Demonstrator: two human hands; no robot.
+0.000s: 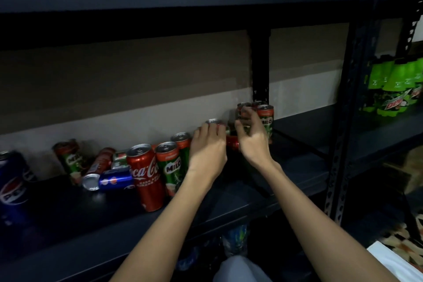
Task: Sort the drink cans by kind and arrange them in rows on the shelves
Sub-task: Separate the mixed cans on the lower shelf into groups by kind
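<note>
Left hand (209, 144) clamped a Milo can (214, 122) top, right hand (253, 137) spread, steadying the far-right Milo cluster (265, 117) into a row

Both forearms are reaching fwd, bare. Left hand (207, 144) is lying palm-down, fingers curling over sth. Right hand (253, 138) is arching beside it, thumb and fingers spreading apart.

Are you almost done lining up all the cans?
Not yet. Done: a few Milo cans stand together by the shelf post. In hand: the left hand has its grip on a can's top, and the right hand reaches among the cans beside it. Left: a standing Coca-Cola can, a lying blue Pepsi can, a tipped red can and more Milo sit mixed.
</note>
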